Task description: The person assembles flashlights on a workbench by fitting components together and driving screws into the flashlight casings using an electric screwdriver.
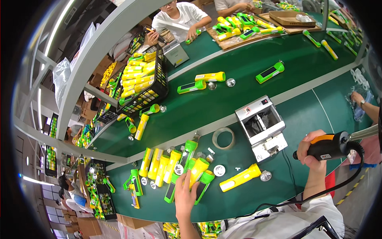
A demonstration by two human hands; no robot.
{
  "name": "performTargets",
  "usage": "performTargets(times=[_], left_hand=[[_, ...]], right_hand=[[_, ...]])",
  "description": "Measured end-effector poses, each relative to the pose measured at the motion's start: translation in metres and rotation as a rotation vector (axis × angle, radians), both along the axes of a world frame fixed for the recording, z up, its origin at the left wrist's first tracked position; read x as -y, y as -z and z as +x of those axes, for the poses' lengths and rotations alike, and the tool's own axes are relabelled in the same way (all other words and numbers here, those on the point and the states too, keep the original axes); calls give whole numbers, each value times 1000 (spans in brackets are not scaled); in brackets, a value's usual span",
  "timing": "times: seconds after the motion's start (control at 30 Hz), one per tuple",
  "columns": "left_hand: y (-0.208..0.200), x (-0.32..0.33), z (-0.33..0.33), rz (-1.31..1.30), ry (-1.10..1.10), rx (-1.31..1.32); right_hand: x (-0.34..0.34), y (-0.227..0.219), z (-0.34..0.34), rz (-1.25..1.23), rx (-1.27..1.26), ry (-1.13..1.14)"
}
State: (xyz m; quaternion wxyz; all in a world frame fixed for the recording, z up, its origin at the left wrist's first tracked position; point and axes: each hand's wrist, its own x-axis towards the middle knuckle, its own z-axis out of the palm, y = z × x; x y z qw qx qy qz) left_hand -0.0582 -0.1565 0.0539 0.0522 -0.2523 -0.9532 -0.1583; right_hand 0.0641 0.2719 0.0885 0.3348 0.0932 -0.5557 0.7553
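Observation:
My right hand [312,150] is wrapped round a black-and-orange electric screwdriver [328,145], its tip pointing left and a coiled black cable trailing from its rear. My left hand [186,195] reaches over a cluster of flashlights, fingers stretched out and slightly apart. Its fingertips are at a yellow flashlight [199,169] and just below a small round reflector [179,169]; whether they press on either I cannot tell. Green flashlights with dark panels lie under and beside the hand. To its right are another yellow flashlight [240,177], a loose reflector [265,175] and a white-rimmed reflector [219,170].
A grey metal screw feeder [261,127] and a tape roll [223,138] stand beyond my hands. Past a rail [306,93] runs a green belt [238,95] with scattered flashlights. A black crate [159,85] holds yellow ones. Co-workers sit across and at the right.

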Motion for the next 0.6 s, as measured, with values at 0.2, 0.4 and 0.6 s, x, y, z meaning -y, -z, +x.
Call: performTargets(times=[0.2,0.4,0.6], left_hand=[[2,9,-3,-34,99,19],[5,10,-15,-52,226,26],[8,-9,1,-34,273,26]], right_hand=[[-7,1,5,51,-4,37],[-15,3,6,100,-34,93],[-21,7,-9,169,-134,99]])
